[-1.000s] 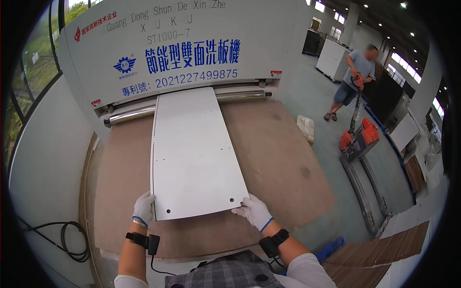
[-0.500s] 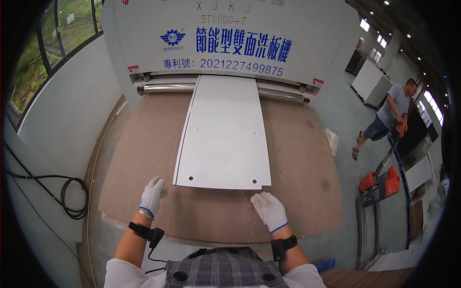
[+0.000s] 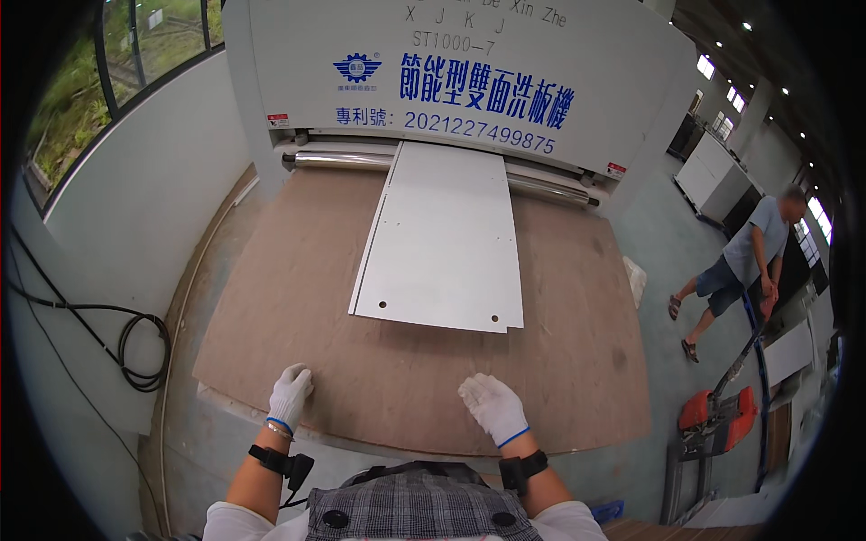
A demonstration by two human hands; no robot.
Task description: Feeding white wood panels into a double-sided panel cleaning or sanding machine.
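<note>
A long white panel with small drilled holes and a notched near right corner lies with its far end under the machine's front. Its near edge is apart from both hands. My left hand, in a white knit glove, hovers over the brown board, its fingers loosely bent and holding nothing. To its right, my gloved right hand has its fingers stretched toward the panel, also with nothing in it. Each wrist wears a black strap.
Behind the panel stands a large white machine with a metal roller. A brown board spreads below. Black cable coils at left. A person grips a red pallet jack at right.
The panel has slid farther into the machine, away from me. My right hand has moved off from its near corner. The person with the pallet jack has come nearer; my view has shifted slightly.
</note>
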